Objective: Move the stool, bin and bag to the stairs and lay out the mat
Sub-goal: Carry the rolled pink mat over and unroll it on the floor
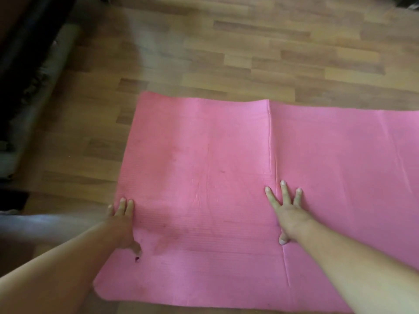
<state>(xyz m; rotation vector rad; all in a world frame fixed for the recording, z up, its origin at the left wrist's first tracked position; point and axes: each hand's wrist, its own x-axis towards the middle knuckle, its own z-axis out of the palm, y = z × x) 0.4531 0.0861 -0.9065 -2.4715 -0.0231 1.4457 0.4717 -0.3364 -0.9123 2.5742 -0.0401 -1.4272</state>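
A pink mat (pixel 215 155) lies unrolled and flat on the wooden floor, running off the right edge of the view. A crease runs across it near the middle. My left hand (pixel 121 219) presses flat on the mat's left end, fingers together. Palm down on the mat near the crease rests my right hand (pixel 286 211), fingers spread. Neither hand holds anything. The stool, bin and bag are out of view.
Wooden laminate floor (pixel 249 53) stretches beyond the mat. Along the left side runs dark furniture (pixel 20 64) with a grey base strip. A blurred grey shape (pixel 34 225) sits at the lower left.
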